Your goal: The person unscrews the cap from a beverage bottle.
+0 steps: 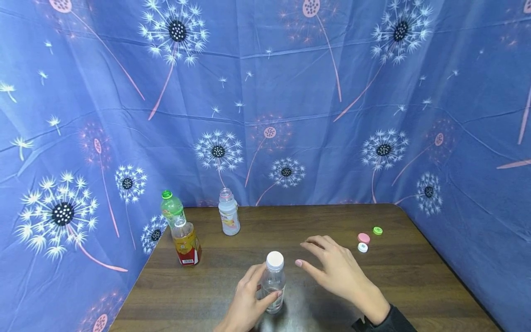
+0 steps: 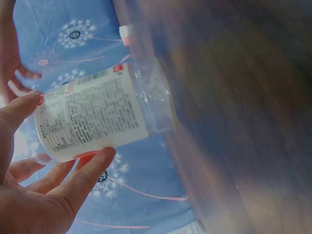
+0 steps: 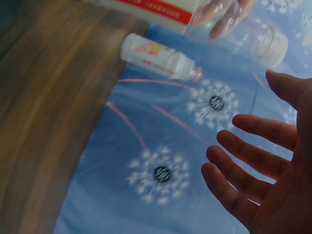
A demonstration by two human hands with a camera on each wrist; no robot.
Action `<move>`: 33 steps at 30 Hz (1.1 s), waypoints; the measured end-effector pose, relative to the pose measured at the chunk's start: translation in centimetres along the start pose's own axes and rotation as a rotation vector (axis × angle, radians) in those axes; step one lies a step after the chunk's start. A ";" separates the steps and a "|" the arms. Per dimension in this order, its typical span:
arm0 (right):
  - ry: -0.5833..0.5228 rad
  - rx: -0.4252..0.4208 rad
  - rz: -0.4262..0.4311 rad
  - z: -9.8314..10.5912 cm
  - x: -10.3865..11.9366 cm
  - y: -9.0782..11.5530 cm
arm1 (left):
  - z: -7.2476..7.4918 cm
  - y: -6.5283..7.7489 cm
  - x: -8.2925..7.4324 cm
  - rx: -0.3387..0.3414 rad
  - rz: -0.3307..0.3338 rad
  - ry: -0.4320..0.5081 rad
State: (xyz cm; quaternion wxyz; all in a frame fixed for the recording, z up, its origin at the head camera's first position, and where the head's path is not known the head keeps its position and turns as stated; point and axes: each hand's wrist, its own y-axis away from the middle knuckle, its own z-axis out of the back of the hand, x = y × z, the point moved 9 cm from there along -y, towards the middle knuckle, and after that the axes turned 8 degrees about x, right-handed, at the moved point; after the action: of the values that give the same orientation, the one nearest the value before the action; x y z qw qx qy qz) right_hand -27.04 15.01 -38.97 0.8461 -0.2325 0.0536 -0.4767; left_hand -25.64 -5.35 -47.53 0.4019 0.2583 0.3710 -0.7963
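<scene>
At the front of the table stands a clear plastic bottle (image 1: 274, 282) with a white cap (image 1: 275, 260) on its neck. My left hand (image 1: 249, 295) grips it around the body from the left, thumb across the near side. In the left wrist view, fingers and thumb curl round the printed white label (image 2: 92, 112). To the right of the bottle, my right hand (image 1: 336, 269) hovers over the table, apart from the bottle, with its fingers spread and loosely bent. The right wrist view shows nothing in that hand (image 3: 278, 161), its thumb tip close by the capped end.
Three bottles stand farther back: a green one (image 1: 172, 207), a red-and-yellow labelled one (image 1: 187, 244) and a whitish one (image 1: 229, 216). A pink cap (image 1: 363, 238), a white cap (image 1: 362, 247) and a green cap (image 1: 377, 230) lie at the right. Blue dandelion-print cloth (image 1: 265, 92) surrounds the table (image 1: 323, 216).
</scene>
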 end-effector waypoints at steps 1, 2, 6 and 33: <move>0.001 0.004 -0.013 -0.1 -0.5 0.3 | 0.2 0.0 0.1 -0.011 0.002 -0.012; 0.003 0.009 -0.025 -0.3 -1.0 0.6 | 0.5 0.1 0.1 -0.024 0.004 -0.025; 0.007 0.019 -0.076 -0.5 -3.2 1.7 | 1.9 0.2 0.6 -0.089 0.023 -0.075; 0.036 0.111 -0.451 0.8 -15.5 9.6 | 12.8 3.6 4.6 -0.331 0.245 -0.122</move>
State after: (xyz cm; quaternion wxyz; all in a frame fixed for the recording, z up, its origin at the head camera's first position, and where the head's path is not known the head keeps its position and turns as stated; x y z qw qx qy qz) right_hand -27.66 32.37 -44.59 0.7286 -0.1834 -0.0109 -0.6598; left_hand -26.62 -19.09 -44.59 0.5543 0.1832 0.4373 -0.6840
